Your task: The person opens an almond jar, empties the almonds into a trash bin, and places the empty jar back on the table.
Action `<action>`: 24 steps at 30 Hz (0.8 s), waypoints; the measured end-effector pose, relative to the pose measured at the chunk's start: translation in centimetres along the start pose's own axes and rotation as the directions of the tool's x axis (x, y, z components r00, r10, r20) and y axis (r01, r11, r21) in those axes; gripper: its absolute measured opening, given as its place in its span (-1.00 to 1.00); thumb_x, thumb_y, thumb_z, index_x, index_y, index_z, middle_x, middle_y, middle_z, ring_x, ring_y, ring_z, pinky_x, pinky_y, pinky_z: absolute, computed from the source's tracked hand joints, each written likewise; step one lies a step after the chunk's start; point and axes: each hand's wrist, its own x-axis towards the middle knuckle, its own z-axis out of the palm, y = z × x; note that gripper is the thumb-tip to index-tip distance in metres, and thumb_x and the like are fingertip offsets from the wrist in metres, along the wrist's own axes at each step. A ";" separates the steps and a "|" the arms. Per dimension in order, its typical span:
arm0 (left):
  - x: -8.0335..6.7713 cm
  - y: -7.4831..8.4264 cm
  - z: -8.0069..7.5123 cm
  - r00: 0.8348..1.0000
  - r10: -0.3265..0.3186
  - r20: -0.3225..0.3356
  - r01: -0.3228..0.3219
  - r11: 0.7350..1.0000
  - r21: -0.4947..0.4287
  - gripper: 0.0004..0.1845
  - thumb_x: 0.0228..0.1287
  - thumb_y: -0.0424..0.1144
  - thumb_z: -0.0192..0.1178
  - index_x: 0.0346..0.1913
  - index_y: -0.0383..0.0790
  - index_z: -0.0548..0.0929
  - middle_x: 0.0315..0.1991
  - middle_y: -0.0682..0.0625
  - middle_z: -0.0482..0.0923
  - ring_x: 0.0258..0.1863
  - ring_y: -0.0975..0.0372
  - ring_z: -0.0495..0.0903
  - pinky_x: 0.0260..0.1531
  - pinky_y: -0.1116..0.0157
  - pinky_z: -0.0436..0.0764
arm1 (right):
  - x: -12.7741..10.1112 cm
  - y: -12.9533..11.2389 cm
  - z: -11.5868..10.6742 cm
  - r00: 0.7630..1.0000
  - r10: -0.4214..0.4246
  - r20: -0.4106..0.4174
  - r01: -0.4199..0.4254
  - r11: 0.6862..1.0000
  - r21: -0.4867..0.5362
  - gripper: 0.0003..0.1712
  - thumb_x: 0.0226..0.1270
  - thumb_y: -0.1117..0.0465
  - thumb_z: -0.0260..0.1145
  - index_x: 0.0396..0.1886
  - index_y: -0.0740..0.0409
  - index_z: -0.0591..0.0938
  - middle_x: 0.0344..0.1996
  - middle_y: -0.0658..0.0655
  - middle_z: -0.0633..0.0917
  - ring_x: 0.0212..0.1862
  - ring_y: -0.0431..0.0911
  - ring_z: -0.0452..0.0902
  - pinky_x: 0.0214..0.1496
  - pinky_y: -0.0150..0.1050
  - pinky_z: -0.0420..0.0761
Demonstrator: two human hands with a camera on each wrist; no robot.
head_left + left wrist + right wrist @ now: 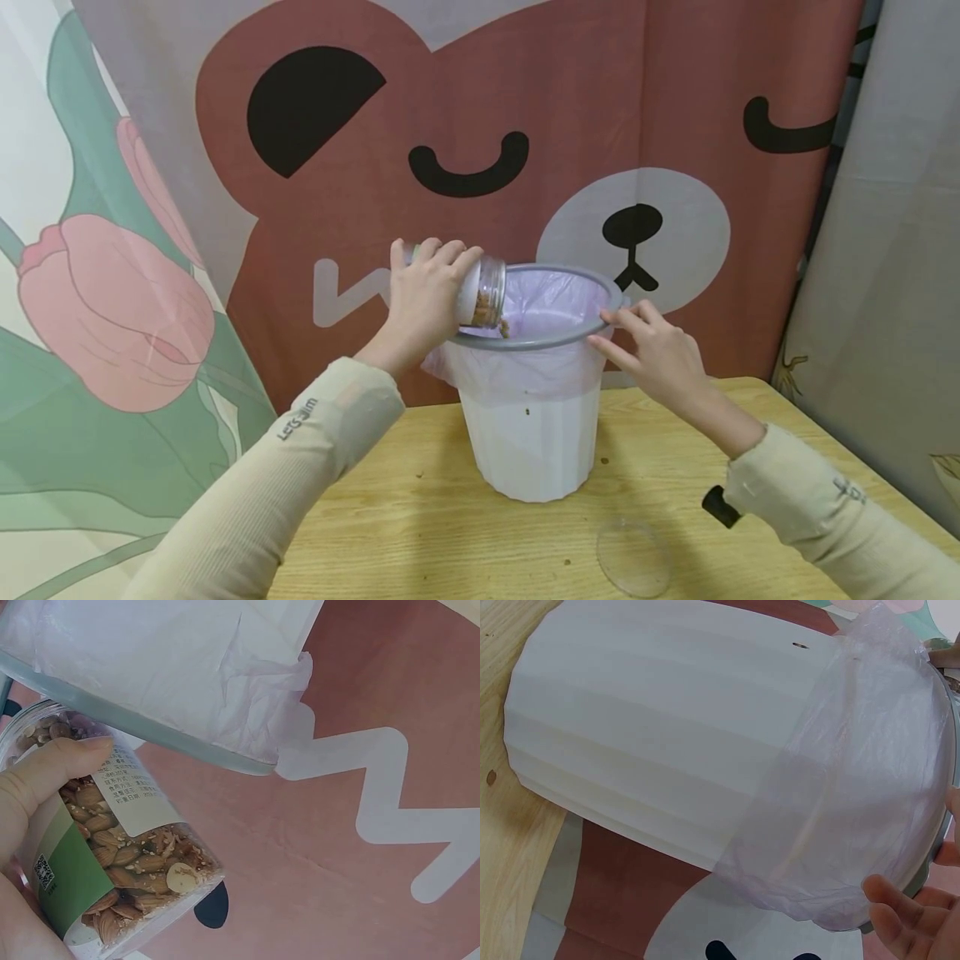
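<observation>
The left hand (pixel 420 300) has its grip wrapped tight around a jar (pixel 480 292) full of nuts. The jar lies tipped on its side, with its open mouth over the left edge of the bin (pixel 532 433). The thumb (pixel 52 769) presses on the jar's label, and the jar sticks out past the fingers toward the bin. A few nuts (pixel 501 327) sit right at the bin's gray rim (pixel 525 342), under the jar's mouth.

The right hand (pixel 660 354) is on the right side of the bin. Its grip is wide, with fingers (pixel 622 315) straight, and the tips touch the rim. It holds nothing.

The bin is white and stands on the wooden counter (pixel 420 533). A thin purple bag (pixel 547 300) lines the bin and folds over its rim. A clear round lid (pixel 633 557) lies on the counter in front of the bin, a bit to the right. A bear curtain (pixel 525 125) hangs behind the bin.
</observation>
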 end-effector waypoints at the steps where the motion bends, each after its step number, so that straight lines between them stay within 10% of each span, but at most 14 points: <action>1: 0.0 0.0 0.0 1.000 0.002 -0.002 -0.002 1.000 -0.001 -0.20 -0.30 -0.36 0.36 0.19 0.01 0.39 0.09 0.03 0.40 0.06 0.08 0.28 0.07 -0.11 0.02 | 0.0 0.0 0.0 1.000 0.001 0.002 -0.001 1.000 0.000 -0.54 0.11 -0.02 0.29 -0.11 0.21 0.62 -0.47 0.09 0.41 -0.75 -0.23 0.12 -0.82 -0.37 0.12; 24: 0.2 0.3 0.1 1.000 0.012 0.001 -0.012 1.000 -0.019 -0.26 -0.20 -0.38 0.27 0.18 0.06 0.36 0.05 -0.15 0.30 0.12 0.03 0.21 0.16 -0.12 -0.13 | -0.1 0.1 0.0 1.000 -0.013 -0.009 0.013 1.000 0.004 -0.54 0.11 -0.04 0.28 -0.11 0.21 0.62 -0.47 0.10 0.41 -0.75 -0.24 0.14 -0.83 -0.38 0.12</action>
